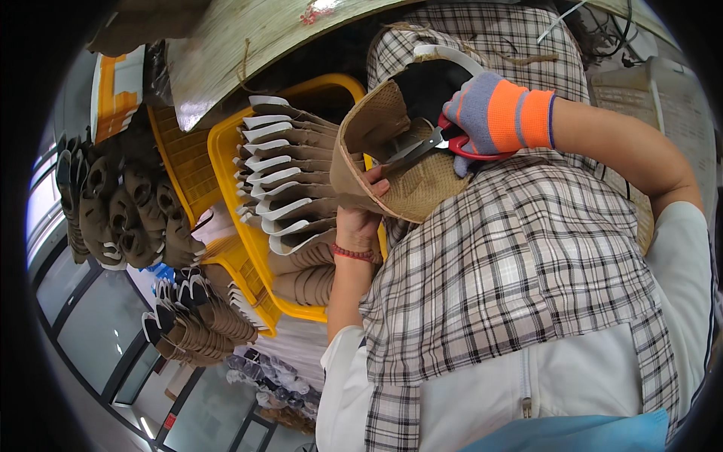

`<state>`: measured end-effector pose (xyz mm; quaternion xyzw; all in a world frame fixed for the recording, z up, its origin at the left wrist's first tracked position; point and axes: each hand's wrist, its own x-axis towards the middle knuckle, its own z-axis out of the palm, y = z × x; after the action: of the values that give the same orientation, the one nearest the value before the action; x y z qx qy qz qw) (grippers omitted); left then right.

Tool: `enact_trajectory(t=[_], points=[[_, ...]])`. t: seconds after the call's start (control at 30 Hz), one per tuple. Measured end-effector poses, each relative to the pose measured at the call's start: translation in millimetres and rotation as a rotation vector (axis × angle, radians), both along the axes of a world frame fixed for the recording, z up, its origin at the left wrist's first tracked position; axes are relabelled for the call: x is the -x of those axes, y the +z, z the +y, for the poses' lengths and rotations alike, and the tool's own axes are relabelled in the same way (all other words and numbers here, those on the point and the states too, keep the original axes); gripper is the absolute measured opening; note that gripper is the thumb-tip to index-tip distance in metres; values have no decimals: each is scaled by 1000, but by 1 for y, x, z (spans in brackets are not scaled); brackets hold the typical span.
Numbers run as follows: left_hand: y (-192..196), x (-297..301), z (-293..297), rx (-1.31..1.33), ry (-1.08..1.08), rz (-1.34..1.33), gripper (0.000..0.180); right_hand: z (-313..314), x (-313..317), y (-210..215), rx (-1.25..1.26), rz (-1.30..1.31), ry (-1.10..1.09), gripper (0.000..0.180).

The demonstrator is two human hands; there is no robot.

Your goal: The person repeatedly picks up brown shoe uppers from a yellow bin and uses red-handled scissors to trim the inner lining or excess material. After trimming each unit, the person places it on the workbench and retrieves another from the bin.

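Yellow crates (226, 162) hold stacked uppers; left hand (360, 218) clenched on one upper (376, 162), gloved right hand (493, 113) grasping scissors (425, 143), trimming barely begun.

Lit brightly and evenly from overhead, with soft daylight tones and small specks of glare on the glossy floor (105, 331) at lower left. Shaded deeply inside the brown shoe upper (392, 151) and under the yellow crate (226, 151). Bent hard by the fisheye, curving straight edges toward a black circular rim. Sharp at centre, on the plaid apron (512, 256); slightly soft and smeared near the borders.
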<state>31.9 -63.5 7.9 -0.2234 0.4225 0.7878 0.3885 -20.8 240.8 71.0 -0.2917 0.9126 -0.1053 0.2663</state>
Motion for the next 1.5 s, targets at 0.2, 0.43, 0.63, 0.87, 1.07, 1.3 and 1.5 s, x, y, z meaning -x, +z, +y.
enact_trajectory(t=[0.2, 0.43, 0.63, 0.87, 1.07, 1.3, 1.5], points=[[-5, -2, -2, 8, 30, 18, 42, -6, 0, 15, -96, -157, -30, 48], [10, 3, 8, -52, 8, -6, 43, -11, -2, 16, -37, -171, -77, 68], [-18, 15, -14, 231, -100, 344, 42, 10, 3, 26, -84, -320, -75, 44], [8, 46, 22, -117, 243, 411, 44, 28, 45, -9, 84, -981, -85, 78], [-13, 56, 13, -87, 270, 371, 41, 6, 67, 15, 78, -1087, -9, 95], [-20, 57, 2, 14, 271, 284, 38, -5, 70, 9, 58, -1046, -15, 97], [-17, 58, 3, 53, 273, 330, 41, -7, 71, 13, 84, -974, -3, 87]])
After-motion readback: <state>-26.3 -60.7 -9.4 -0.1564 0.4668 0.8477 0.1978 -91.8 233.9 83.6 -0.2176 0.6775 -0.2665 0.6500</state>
